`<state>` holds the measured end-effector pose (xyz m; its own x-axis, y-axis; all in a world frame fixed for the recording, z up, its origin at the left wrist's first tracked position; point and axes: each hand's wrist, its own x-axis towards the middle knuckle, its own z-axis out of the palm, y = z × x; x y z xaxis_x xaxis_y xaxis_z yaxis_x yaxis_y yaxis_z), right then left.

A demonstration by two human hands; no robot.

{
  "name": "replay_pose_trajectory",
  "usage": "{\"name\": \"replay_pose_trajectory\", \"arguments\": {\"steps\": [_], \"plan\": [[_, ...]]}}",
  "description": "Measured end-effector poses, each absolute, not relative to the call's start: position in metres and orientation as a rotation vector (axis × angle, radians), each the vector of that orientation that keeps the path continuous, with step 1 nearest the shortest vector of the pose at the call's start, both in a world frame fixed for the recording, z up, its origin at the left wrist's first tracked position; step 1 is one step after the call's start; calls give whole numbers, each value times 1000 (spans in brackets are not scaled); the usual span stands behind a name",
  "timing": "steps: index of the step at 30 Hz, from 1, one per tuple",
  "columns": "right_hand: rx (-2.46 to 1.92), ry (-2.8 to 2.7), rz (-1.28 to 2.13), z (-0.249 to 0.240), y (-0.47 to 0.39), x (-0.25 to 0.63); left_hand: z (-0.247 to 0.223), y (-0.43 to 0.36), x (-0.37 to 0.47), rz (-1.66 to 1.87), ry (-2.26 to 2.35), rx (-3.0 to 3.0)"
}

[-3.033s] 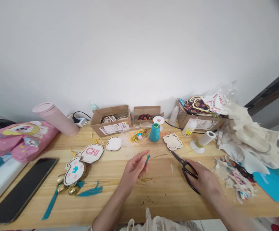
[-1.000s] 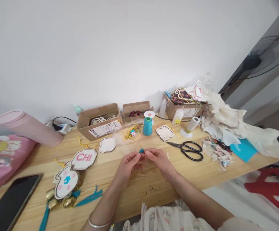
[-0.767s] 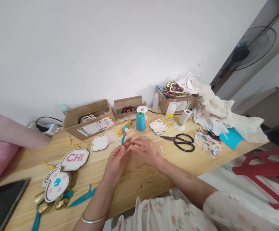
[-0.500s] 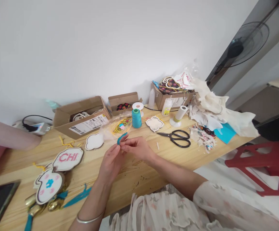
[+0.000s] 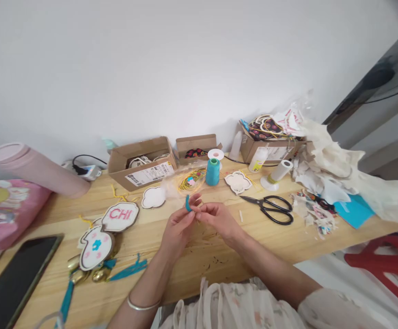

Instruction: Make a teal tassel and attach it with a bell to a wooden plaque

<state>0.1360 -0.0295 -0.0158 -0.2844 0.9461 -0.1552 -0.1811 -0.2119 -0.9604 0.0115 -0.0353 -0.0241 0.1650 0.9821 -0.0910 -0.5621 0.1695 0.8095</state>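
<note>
White wall behind my cluttered wooden desk (image 5: 288, 237); black scissors (image 5: 271, 209) lie right, teal thread cone (image 5: 212, 172) ahead. My left hand (image 5: 178, 226) and right hand (image 5: 216, 218) pinch a small curved teal thread bundle (image 5: 187, 203) above the desk's middle.

Small teal thread bundle (image 5: 187, 203), short and slightly curved, standing nearly upright, pinched between fingertips of left hand (image 5: 178, 226) and right hand (image 5: 216, 218), raised just above the desk (image 5: 219, 256).
</note>
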Motion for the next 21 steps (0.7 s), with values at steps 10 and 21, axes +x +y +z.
{"name": "replay_pose_trajectory", "arguments": {"steps": [10,21], "plan": [[-1082,-961,1741,-20,-49,154,-20,-25,-1,1267,740,373],[-1128,-840,1671,-6,-39,147,-29,-36,11,973,1058,1036]]}}
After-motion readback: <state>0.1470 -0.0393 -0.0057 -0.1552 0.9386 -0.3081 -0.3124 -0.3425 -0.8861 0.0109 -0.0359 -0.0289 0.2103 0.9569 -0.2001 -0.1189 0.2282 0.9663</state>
